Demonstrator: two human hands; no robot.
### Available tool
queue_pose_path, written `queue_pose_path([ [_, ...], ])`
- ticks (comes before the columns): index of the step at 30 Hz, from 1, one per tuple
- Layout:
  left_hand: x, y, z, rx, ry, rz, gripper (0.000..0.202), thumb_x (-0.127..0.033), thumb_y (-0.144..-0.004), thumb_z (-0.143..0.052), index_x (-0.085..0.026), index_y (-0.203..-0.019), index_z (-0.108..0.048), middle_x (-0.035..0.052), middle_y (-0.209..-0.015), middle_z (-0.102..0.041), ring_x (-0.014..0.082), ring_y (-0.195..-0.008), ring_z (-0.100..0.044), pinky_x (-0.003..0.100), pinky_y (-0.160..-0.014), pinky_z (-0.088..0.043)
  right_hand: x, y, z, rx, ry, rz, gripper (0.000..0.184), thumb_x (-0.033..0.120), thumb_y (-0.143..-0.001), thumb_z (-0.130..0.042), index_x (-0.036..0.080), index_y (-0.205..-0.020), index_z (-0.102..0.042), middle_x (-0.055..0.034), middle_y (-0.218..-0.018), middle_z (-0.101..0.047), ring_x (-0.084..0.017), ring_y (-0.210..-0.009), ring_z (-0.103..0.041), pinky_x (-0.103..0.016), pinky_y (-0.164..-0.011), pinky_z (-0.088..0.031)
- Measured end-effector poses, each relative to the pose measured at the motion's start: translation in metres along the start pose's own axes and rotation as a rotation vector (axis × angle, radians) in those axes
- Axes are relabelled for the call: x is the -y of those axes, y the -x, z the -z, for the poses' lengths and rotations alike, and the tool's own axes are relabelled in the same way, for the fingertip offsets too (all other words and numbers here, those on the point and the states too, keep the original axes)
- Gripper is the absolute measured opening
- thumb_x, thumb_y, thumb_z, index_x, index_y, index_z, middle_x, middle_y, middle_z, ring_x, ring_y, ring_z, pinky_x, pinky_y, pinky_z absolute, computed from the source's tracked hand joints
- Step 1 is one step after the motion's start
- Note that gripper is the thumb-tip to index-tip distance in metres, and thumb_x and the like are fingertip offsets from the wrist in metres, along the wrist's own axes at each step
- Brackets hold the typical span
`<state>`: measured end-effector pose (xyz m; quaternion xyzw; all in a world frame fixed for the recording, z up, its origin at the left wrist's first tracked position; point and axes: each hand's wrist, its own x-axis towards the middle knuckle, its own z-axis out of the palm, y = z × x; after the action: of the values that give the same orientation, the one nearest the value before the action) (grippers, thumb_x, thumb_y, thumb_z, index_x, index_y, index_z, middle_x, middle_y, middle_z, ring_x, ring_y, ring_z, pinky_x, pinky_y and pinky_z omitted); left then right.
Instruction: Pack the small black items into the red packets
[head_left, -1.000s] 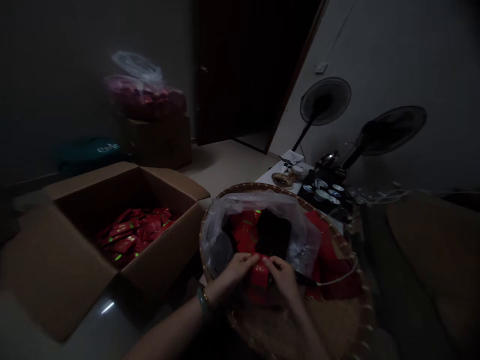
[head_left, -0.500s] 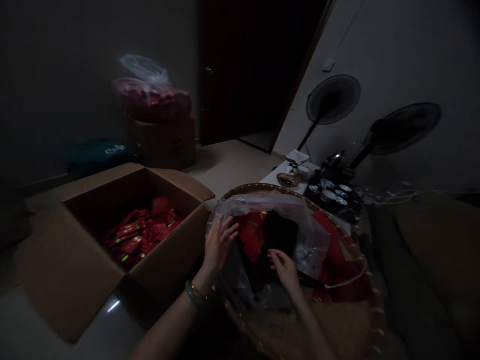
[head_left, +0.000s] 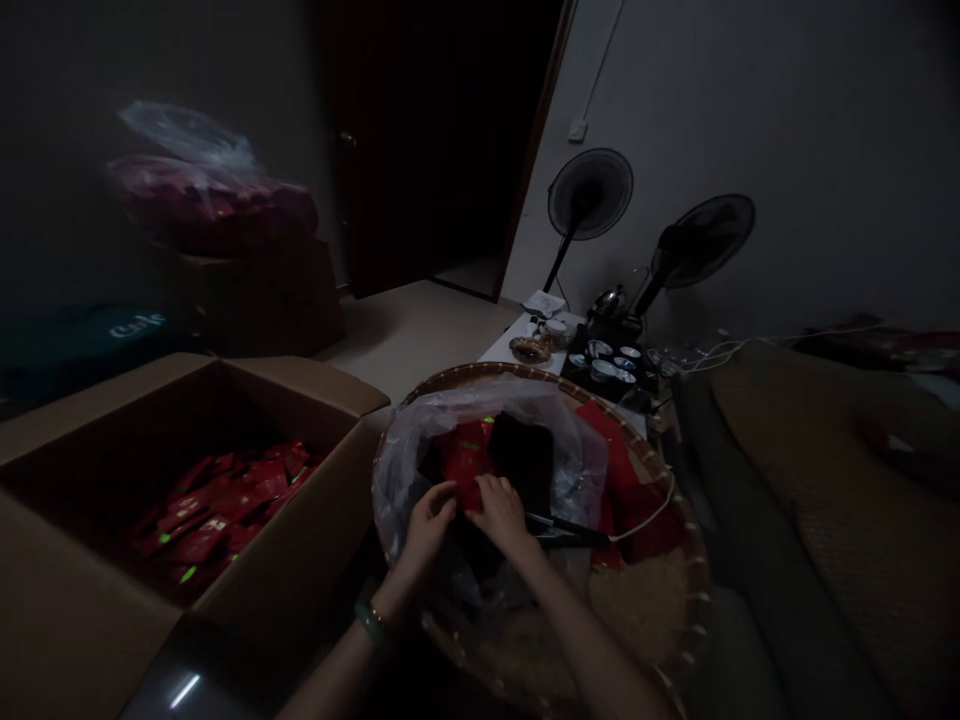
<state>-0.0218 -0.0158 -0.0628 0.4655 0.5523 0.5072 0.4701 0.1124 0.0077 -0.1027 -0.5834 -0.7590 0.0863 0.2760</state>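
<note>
A clear plastic bag (head_left: pixel 394 450) lies spread open in a round woven basket (head_left: pixel 694 590). Inside it are shiny red packets (head_left: pixel 461 450) and a black item (head_left: pixel 523 450) whose kind is too dark to tell. My left hand (head_left: pixel 429 520) is at the near edge of the red packets, its fingers loosely bent and the thumb apart from them. Close beside it, my right hand (head_left: pixel 501 512) has its fingers curled over a red packet, palm down. A dark, thin tool with a pale cord (head_left: pixel 649 522) lies right of that hand. Red material (head_left: pixel 637 490) is on the basket's right side.
On the left stands an open cardboard box (head_left: pixel 277 535) with many red packets (head_left: pixel 217 505). Behind it, a stuffed plastic bag (head_left: pixel 217 205) rests on another carton (head_left: pixel 262 300). Two fans (head_left: pixel 591 195) and a tea tray with cups (head_left: pixel 604 370) are beyond the basket.
My view has turned right. My left hand has come from the bag's left edge to the red packets, and my right hand has moved from the black item to beside it. A red packet above the box's pile is no longer airborne.
</note>
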Motion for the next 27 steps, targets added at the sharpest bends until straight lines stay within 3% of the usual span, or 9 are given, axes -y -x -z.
queue_pose_path([
  [7,0.004,0.000,0.000,-0.005,0.005,-0.011,0.034,-0.029,-0.059,-0.067,-0.015,-0.090,-0.064,0.0071,-0.091,-0.066,0.0187,-0.082,-0.060,0.027,-0.067,-0.046,-0.008,0.005,0.002,0.018,-0.080,0.052,0.018,0.026,-0.073,-0.062,0.021,-0.090,-0.061,-0.0056,-0.105,-0.061,-0.022,-0.097,-0.052,-0.032,-0.081,-0.042],
  [16,-0.002,0.005,0.001,0.011,0.002,-0.006,0.033,-0.027,-0.059,-0.068,-0.014,-0.090,-0.066,0.0085,-0.091,-0.067,0.0196,-0.084,-0.061,0.028,-0.070,-0.047,-0.016,0.004,0.003,0.040,-0.134,0.096,0.010,0.023,-0.074,-0.062,0.022,-0.083,-0.064,-0.0039,-0.103,-0.062,-0.020,-0.098,-0.052,-0.030,-0.081,-0.041],
  [21,-0.002,0.005,0.000,0.007,0.007,0.003,0.034,-0.026,-0.059,-0.068,-0.013,-0.091,-0.065,0.0078,-0.089,-0.067,0.0183,-0.080,-0.061,0.027,-0.068,-0.046,-0.011,0.007,-0.003,-0.027,-0.083,0.068,0.010,0.026,-0.074,-0.061,0.022,-0.083,-0.063,-0.0044,-0.107,-0.059,-0.021,-0.099,-0.049,-0.032,-0.082,-0.040],
  [24,-0.003,0.006,0.000,0.006,0.016,0.008,0.033,-0.026,-0.059,-0.069,-0.014,-0.090,-0.065,0.0075,-0.090,-0.067,0.0187,-0.082,-0.061,0.027,-0.069,-0.047,-0.010,0.006,-0.005,-0.046,-0.096,0.064,0.023,0.034,-0.068,-0.068,0.022,-0.087,-0.061,-0.0047,-0.105,-0.058,-0.022,-0.097,-0.049,-0.033,-0.081,-0.041],
  [27,-0.003,0.006,0.001,0.011,0.013,-0.002,0.033,-0.026,-0.059,-0.069,-0.015,-0.090,-0.065,0.0074,-0.091,-0.066,0.0190,-0.083,-0.061,0.028,-0.070,-0.047,-0.011,0.003,-0.005,-0.032,-0.092,0.072,0.026,0.032,-0.066,-0.070,0.022,-0.088,-0.060,-0.0044,-0.101,-0.057,-0.021,-0.093,-0.049,-0.032,-0.079,-0.041],
])
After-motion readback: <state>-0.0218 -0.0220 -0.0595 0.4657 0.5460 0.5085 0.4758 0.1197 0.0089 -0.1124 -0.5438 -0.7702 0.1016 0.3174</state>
